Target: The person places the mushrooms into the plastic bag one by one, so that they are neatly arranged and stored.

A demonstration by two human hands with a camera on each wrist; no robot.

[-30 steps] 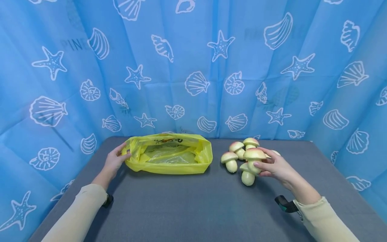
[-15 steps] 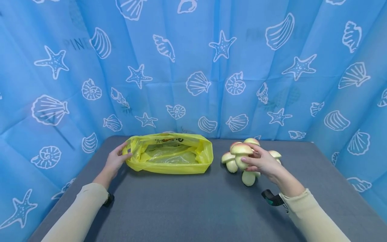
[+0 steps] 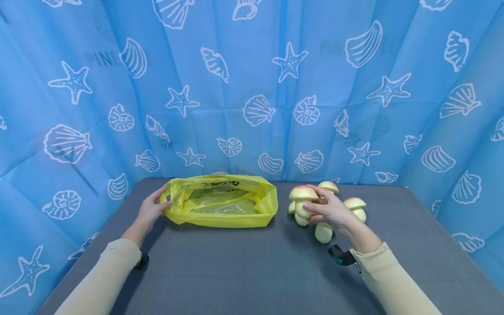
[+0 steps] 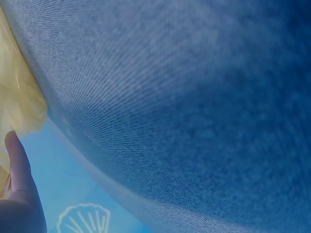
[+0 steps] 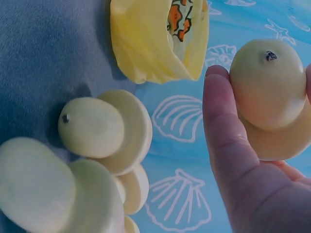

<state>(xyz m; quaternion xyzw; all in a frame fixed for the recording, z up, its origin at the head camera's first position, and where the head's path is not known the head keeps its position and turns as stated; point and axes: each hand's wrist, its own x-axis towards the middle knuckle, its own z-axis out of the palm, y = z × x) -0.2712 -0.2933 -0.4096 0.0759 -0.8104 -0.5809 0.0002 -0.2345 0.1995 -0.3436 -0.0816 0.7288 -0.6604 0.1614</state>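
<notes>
At the left end of a yellow plastic bag (image 3: 224,221), my left hand (image 3: 151,210) grips the rim, its thumb in front. The bag lies on its base with its mouth held wide, showing a crumpled inside. My right hand (image 3: 334,216) pinches a toy mushroom (image 3: 303,194) by the stem between thumb and fingers, cap up, above the other mushrooms. In the right wrist view the stem end of this held mushroom (image 5: 267,87) faces the camera. Several similar mushrooms lie around that hand, among them one mushroom (image 3: 323,233) below it and one mushroom (image 3: 355,208) to its right.
A dark grey cloth covers the table (image 3: 244,271). Behind it hangs a blue curtain (image 3: 236,87) with white shells and starfish. Black straps sit at both wrists, such as the right wrist strap (image 3: 341,256).
My right hand has moved left with the mushroom, away from the rightmost mushroom, which now shows fully. The left hand and the bag stay in place.
</notes>
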